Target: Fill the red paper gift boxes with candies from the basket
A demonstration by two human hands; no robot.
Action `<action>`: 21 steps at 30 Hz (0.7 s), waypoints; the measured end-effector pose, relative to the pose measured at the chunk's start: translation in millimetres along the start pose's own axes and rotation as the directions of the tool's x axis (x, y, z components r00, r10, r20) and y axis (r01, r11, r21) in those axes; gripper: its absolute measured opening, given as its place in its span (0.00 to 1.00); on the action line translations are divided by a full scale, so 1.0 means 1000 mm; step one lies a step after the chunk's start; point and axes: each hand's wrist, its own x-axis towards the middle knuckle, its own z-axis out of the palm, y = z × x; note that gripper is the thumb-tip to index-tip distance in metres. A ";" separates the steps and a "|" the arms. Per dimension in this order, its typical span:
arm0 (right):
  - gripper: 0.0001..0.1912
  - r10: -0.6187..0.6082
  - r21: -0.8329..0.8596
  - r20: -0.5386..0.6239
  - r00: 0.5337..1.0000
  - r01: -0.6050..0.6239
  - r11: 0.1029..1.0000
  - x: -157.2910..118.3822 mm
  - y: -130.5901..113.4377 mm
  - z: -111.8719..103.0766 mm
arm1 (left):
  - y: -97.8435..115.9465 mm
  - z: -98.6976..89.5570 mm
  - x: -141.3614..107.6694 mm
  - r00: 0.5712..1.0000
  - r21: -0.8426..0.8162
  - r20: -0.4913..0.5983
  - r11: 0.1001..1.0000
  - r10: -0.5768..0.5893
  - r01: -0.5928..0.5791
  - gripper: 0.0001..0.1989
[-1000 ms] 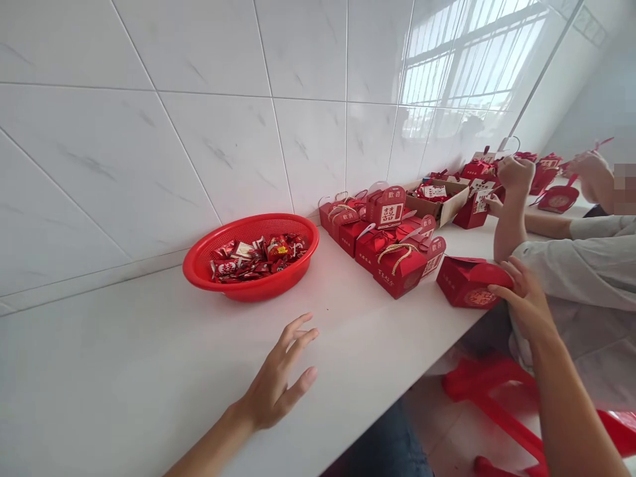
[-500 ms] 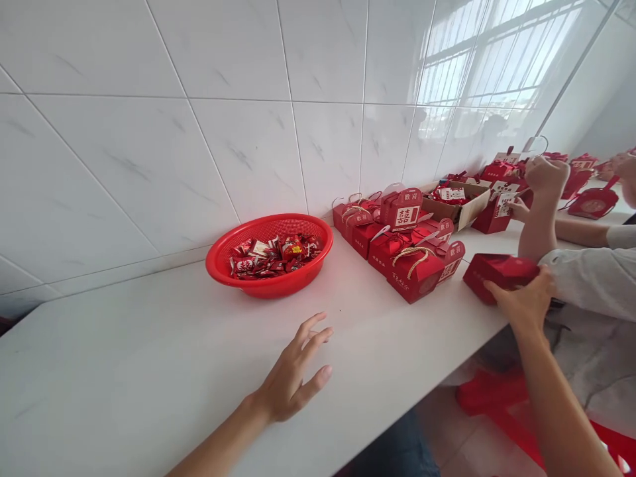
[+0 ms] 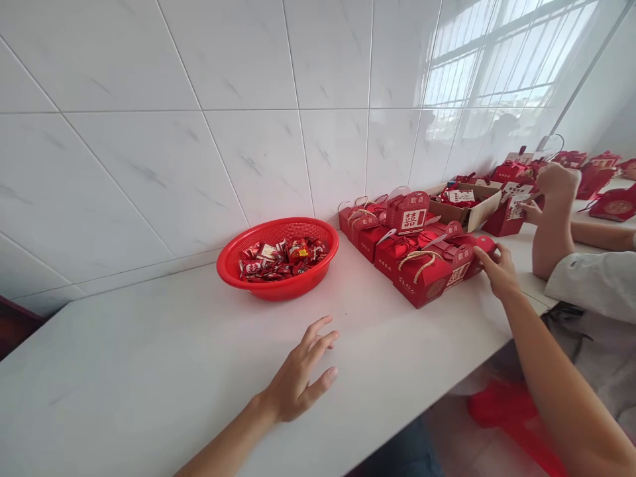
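My left hand (image 3: 301, 380) is stretched over the white table (image 3: 149, 384), fingers apart and holding nothing. In front of it stands a red plastic basket (image 3: 288, 291) with several small wrapped sweets (image 3: 281, 260) in it. My right hand (image 3: 501, 273) grips a red gift box (image 3: 485, 245), mostly hidden behind the other boxes and my fingers. That box is at the right end of a cluster of red gift boxes (image 3: 415, 278), some with rope handles.
Behind the cluster is an open cardboard box (image 3: 479, 207) with red items inside. At the right, another person's raised forearm (image 3: 555, 218) rests near more red boxes (image 3: 509, 212). A tiled wall (image 3: 258, 159) borders the table. A red stool (image 3: 517, 417) is below the edge.
My right hand has carried the red gift box left and away from me, to the right end of the cluster. My left hand stays over the table. The view has shifted slightly left.
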 end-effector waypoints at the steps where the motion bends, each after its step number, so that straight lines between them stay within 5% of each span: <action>1: 0.35 0.014 0.015 0.001 1.000 -0.014 1.000 0.000 -0.001 0.001 | 0.000 0.000 0.000 1.000 -0.002 0.003 1.000 -0.001 0.001 0.23; 7: 0.38 -0.029 -0.028 -0.213 0.977 0.023 0.999 -0.013 -0.016 0.005 | 0.001 -0.001 0.000 1.000 -0.005 0.013 1.000 -0.011 0.011 0.22; 9: 0.33 -0.153 -0.025 -0.307 0.939 0.153 0.988 -0.029 -0.028 0.010 | 0.002 -0.002 0.001 1.000 -0.005 0.023 1.000 -0.012 0.012 0.22; 11: 0.23 -0.377 0.046 -0.350 0.858 0.417 0.908 -0.056 -0.044 0.020 | 0.004 -0.002 0.001 0.999 -0.012 0.032 1.000 -0.012 0.012 0.22; 13: 0.12 -0.564 0.140 -0.201 0.801 0.593 0.793 -0.093 -0.058 0.035 | 0.007 -0.001 0.001 0.999 -0.019 0.035 1.000 -0.013 0.014 0.21; 15: 0.06 -0.767 0.178 0.108 0.633 0.746 0.641 -0.134 -0.068 0.052 | 0.010 -0.001 0.001 0.999 -0.023 0.029 1.000 -0.015 0.016 0.20; 17: 0.09 -0.838 0.333 0.395 0.375 0.792 0.512 -0.174 -0.070 0.070 | 0.012 -0.006 -0.001 0.999 0.003 0.031 1.000 -0.010 0.010 0.19; 19: 0.14 -0.858 0.538 0.510 0.058 0.757 0.370 -0.207 -0.062 0.087 | 0.013 -0.020 -0.007 0.998 0.080 0.065 0.997 0.007 -0.012 0.18; 21: 0.13 -0.853 0.665 0.500 -0.147 0.696 0.270 -0.231 -0.048 0.101 | 0.013 -0.047 -0.018 0.994 0.209 0.109 0.977 0.010 -0.033 0.16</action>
